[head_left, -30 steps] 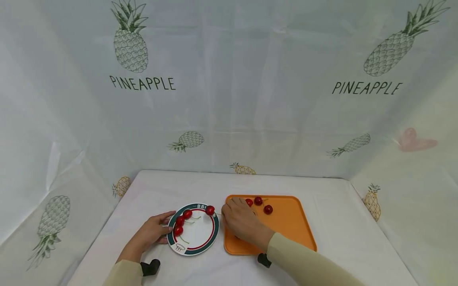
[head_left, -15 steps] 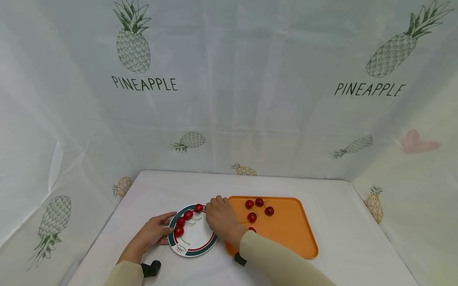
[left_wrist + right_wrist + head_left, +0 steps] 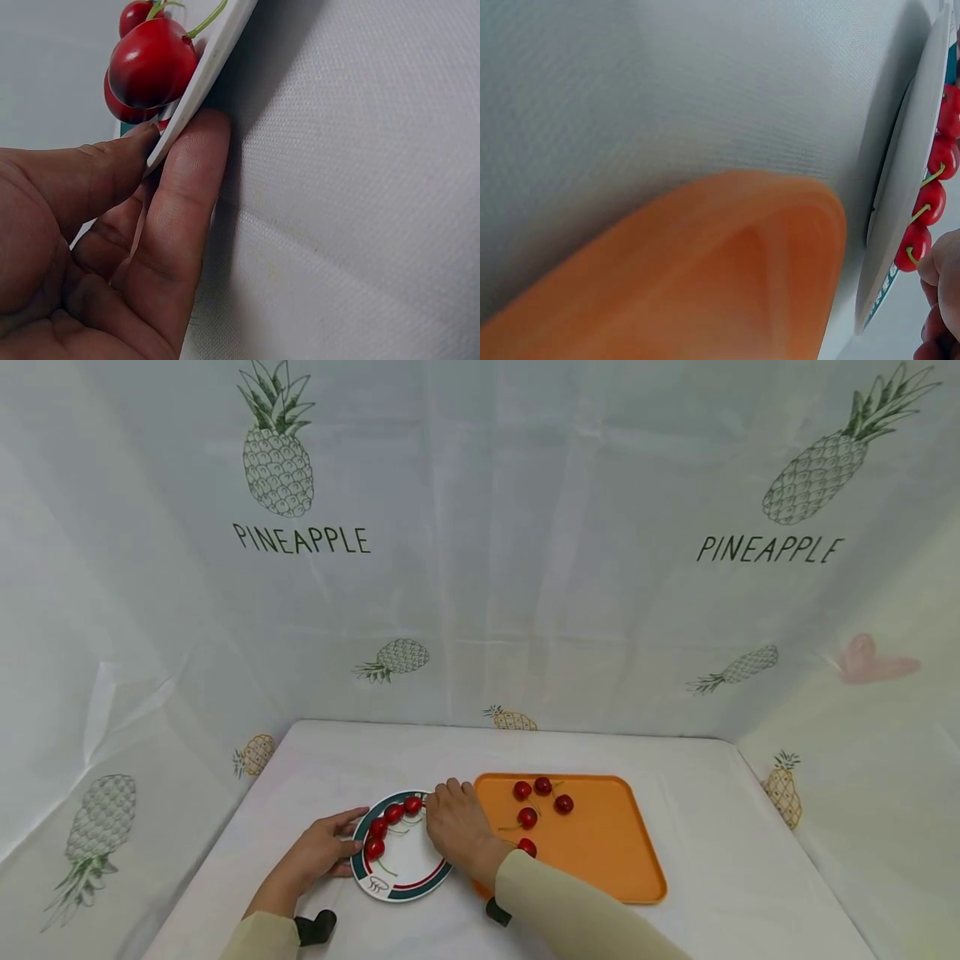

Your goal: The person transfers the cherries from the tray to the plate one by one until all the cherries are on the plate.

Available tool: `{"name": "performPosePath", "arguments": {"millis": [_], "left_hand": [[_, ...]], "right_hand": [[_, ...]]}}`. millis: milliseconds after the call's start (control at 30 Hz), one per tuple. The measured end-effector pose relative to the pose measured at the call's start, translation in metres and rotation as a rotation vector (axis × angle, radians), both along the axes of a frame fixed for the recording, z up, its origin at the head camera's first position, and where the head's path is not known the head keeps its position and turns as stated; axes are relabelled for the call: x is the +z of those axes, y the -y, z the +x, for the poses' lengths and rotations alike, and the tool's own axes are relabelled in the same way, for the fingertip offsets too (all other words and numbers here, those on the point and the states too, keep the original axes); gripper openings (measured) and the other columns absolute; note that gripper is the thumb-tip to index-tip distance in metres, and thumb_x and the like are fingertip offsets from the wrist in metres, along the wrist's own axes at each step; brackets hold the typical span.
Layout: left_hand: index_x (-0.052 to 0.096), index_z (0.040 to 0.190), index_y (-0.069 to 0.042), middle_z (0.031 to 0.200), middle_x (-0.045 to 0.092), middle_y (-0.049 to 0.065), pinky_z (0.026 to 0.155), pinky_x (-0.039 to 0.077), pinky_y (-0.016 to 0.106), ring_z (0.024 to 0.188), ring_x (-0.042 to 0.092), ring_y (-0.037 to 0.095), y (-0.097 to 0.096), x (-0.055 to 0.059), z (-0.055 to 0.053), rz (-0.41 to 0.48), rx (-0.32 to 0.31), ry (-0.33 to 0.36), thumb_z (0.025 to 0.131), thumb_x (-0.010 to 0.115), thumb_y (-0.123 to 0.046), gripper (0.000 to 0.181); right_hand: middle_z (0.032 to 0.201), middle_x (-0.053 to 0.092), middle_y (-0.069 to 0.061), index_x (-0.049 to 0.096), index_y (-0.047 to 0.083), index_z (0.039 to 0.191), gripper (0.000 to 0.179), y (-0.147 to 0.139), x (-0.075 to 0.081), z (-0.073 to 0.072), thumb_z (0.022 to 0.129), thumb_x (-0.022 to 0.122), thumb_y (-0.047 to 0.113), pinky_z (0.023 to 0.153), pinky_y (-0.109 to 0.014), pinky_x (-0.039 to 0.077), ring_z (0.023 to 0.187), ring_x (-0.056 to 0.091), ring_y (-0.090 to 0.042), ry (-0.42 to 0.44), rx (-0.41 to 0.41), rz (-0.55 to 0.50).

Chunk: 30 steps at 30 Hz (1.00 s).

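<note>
A white plate (image 3: 408, 852) with a green and red rim lies on the left half of the table. My left hand (image 3: 322, 852) grips its left edge; in the left wrist view the thumb (image 3: 120, 169) is on top and fingers are underneath. Several red cherries (image 3: 378, 827) with green stems form a curved row along the plate's left and far rim. At the far end of that row, my right hand (image 3: 459, 827) pinches the stem of the last cherry (image 3: 413, 804). The right wrist view shows those fingertips right at this cherry (image 3: 913, 246).
Right of the plate lies an orange rectangular tray (image 3: 600, 843), with several dark red cherries (image 3: 527, 817) on its left and far parts. My right forearm crosses the tray's near left corner. A white cloth covers the table (image 3: 720, 827); pineapple-print sheeting (image 3: 525, 568) hangs behind.
My right hand has moved left from the tray to the plate, bringing its cherry in from the right rim against the row's end. My left hand has stayed on the plate.
</note>
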State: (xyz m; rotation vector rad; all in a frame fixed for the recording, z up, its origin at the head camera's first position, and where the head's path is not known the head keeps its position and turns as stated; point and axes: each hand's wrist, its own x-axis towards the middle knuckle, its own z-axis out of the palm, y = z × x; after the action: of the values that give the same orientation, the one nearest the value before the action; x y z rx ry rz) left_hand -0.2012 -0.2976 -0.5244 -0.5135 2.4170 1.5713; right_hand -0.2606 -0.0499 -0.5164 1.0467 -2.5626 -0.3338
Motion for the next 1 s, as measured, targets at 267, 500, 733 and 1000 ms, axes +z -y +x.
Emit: {"name": "performPosePath", "arguments": {"millis": [267, 500, 733, 1000], "left_hand": [[0.052, 0.156, -0.013, 0.141, 0.054, 0.026, 0.071, 0.065, 0.036, 0.081, 0.067, 0.021, -0.002, 0.002, 0.001, 0.014, 0.010, -0.003, 0.097, 0.069, 0.002, 0.063], [0.052, 0.156, -0.013, 0.143, 0.054, 0.027, 0.071, 0.065, 0.036, 0.080, 0.068, 0.021, -0.003, 0.004, 0.002, 0.009, 0.006, -0.006, 0.096, 0.069, 0.002, 0.064], [0.052, 0.156, -0.012, 0.143, 0.054, 0.028, 0.072, 0.065, 0.037, 0.080, 0.069, 0.021, -0.003, 0.003, 0.001, 0.019, 0.015, 0.000, 0.096, 0.069, 0.004, 0.064], [0.052, 0.156, -0.013, 0.141, 0.055, 0.026, 0.071, 0.065, 0.037, 0.080, 0.068, 0.021, -0.002, 0.002, 0.000, 0.011, 0.006, -0.001, 0.096, 0.069, 0.004, 0.065]], "right_hand": [[0.093, 0.054, -0.002, 0.063, 0.009, 0.120, 0.036, -0.001, -0.002, 0.000, 0.099, 0.071, 0.039, 0.080, -0.029, 0.042, 0.088, 0.044, -0.020, 0.009, -0.015, 0.035], [0.095, 0.055, -0.002, 0.062, 0.011, 0.123, 0.040, -0.002, -0.004, 0.000, 0.098, 0.072, 0.041, 0.083, -0.030, 0.043, 0.091, 0.045, -0.020, 0.022, -0.029, 0.044], [0.097, 0.055, -0.002, 0.063, 0.011, 0.121, 0.042, -0.005, -0.002, 0.000, 0.099, 0.069, 0.045, 0.086, -0.031, 0.045, 0.094, 0.045, -0.021, 0.039, -0.031, 0.033], [0.098, 0.058, -0.002, 0.064, 0.013, 0.111, 0.037, -0.030, 0.018, -0.007, 0.102, 0.064, 0.049, 0.092, -0.036, 0.049, 0.100, 0.049, -0.022, 0.031, -0.039, -0.089]]}}
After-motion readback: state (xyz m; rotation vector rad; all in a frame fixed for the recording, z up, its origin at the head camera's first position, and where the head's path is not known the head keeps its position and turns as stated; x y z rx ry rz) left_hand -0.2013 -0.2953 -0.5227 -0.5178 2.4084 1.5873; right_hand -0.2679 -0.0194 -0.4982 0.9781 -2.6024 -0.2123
